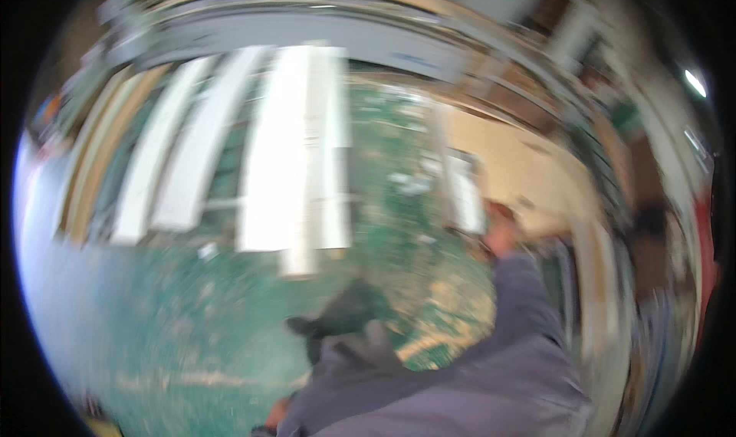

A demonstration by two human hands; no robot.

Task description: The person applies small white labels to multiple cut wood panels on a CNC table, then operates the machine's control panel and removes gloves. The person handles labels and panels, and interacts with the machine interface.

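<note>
My right arm, in a grey sleeve, reaches out to the right. At its end my right hand [501,231] is beside the near edge of a large tan board [521,169]. Motion smears its fingers, so I cannot see whether they hold anything or touch the board. Just left of it is a narrow white piece [465,194]. My left hand [278,414] shows only partly at the lower edge, low by my body, its fingers hidden. A dark shoe [337,314] is on the green floor ahead of me.
Several long white boards [280,146] lie side by side ahead, one jutting toward me. Brown-edged strips [115,153] lie at the far left. A long grey panel [307,38] runs across the back. Scraps and dust litter the green floor [192,307]. More boards [594,284] stand at the right.
</note>
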